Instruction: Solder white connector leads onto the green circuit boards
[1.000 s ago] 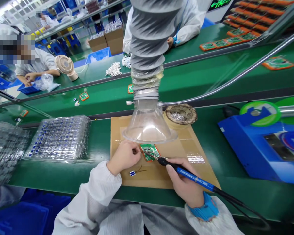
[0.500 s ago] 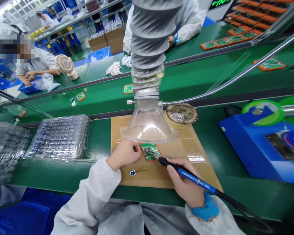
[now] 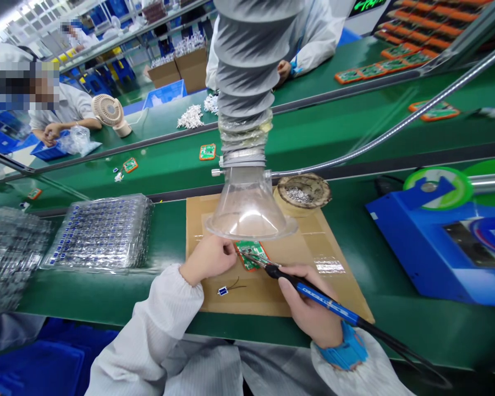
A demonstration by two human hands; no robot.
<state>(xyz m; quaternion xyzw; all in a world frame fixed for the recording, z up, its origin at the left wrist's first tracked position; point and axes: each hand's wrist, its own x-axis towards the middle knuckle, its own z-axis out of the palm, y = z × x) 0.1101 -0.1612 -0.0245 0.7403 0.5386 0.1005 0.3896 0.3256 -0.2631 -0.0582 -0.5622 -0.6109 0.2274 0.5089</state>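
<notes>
My right hand point(image 3: 311, 302) is closed round the blue and black handle of a soldering iron point(image 3: 328, 301). The iron's metal tip reaches over a green circuit board point(image 3: 252, 257) with an orange edge, lying on a sheet of cardboard point(image 3: 289, 305). At the board's left edge my left hand point(image 3: 210, 257) is closed in a pinch; what its fingertips hold is too small to make out. A small blue and white part point(image 3: 223, 291) with thin dark leads lies on the cardboard, below my left hand.
A clear fume hood point(image 3: 251, 212) on a grey hose hangs just above the board. Behind it stands a round dish point(image 3: 325, 192) of metal bits. Stacked clear trays point(image 3: 101, 231) are at left, a blue machine point(image 3: 421, 247) with a green reel at right. Co-workers sit beyond the belt point(image 3: 313, 132).
Boards on the belt have shifted left. My hands, the soldering iron and the board on the cardboard stay nearly as they were; the view has moved slightly.
</notes>
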